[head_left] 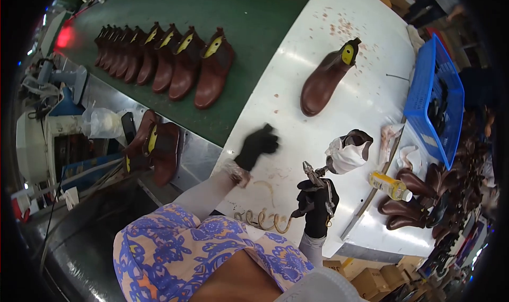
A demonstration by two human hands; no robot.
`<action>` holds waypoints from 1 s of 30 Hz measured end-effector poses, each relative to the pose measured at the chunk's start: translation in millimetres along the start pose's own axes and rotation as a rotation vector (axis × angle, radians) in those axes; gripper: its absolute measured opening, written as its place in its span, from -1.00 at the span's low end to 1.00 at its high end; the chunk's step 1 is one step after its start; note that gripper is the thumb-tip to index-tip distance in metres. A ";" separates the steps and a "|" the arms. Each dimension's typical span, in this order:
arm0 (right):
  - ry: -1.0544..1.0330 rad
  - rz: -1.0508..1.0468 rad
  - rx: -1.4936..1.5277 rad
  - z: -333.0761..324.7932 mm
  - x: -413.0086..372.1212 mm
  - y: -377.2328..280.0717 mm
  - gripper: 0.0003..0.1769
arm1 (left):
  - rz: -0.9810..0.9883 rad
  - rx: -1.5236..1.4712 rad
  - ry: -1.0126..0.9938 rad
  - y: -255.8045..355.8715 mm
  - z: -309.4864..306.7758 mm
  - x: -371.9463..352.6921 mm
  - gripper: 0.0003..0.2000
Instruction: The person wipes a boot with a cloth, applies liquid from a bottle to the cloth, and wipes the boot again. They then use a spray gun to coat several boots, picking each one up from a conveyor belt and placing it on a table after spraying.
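A: Which lettering can be read here?
B: Very little. A cardboard box point(339, 265) at the lower edge carries dark print that seems to begin "Ja"; the letters after that are unclear.
A: And the yellow bottle point(389, 185)?
B: Its label bears print, but the characters are too small and blurred to make out.
A: Does the blue crate point(419, 98) say anything?
B: There is a small pale marking on its side, too faint to decipher.
A: What about the brown boot point(322, 86) on the white surface?
B: The yellow patch point(348, 53) inside its opening shows a dark mark; whether that is a letter, number or logo cannot be told.
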State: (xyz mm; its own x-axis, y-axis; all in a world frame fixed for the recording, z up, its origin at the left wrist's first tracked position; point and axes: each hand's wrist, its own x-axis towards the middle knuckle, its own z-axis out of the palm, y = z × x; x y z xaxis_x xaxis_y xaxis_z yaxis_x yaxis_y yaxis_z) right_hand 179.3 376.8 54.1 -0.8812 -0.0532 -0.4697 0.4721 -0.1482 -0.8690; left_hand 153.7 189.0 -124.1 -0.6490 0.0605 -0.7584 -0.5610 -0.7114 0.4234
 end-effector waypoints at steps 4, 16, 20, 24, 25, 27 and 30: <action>-0.029 0.056 -0.066 12.7 6.3 -9.7 -0.69 | 1.148 0.814 0.899 109.2 -46.0 32.5 -0.76; -0.270 -0.010 -0.263 61.5 -7.9 -35.7 -0.58 | 0.544 -0.050 -0.136 212.1 -112.9 97.6 -0.65; -0.381 -0.036 -0.314 88.5 -17.1 -45.7 -0.60 | 0.579 -0.208 -0.250 186.1 -110.8 -29.9 -0.62; -0.556 -0.118 -0.261 114.8 -27.6 -50.5 -0.57 | 0.667 -0.619 -0.350 126.6 -145.9 -136.2 -0.53; -0.613 -0.115 -0.253 122.4 -32.5 -51.0 -0.65 | 0.681 -0.812 -0.436 111.9 -161.6 -157.3 -0.49; -0.695 -0.056 -0.299 142.6 -43.6 -50.9 -0.69 | 0.885 -0.574 -0.239 81.2 -201.0 -204.2 -0.48; -0.957 -0.044 -0.424 169.9 -56.8 -46.0 -0.72 | 1.136 -0.042 0.165 37.7 -242.3 -272.7 -0.45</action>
State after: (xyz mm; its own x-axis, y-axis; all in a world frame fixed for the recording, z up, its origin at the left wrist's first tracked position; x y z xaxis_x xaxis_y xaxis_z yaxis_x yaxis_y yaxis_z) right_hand 203.6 218.9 147.3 -0.4611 -0.8427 -0.2779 0.2460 0.1795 -0.9525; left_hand 434.0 -23.9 -21.4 -0.6922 -0.7217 -0.0058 0.3253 -0.3192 0.8901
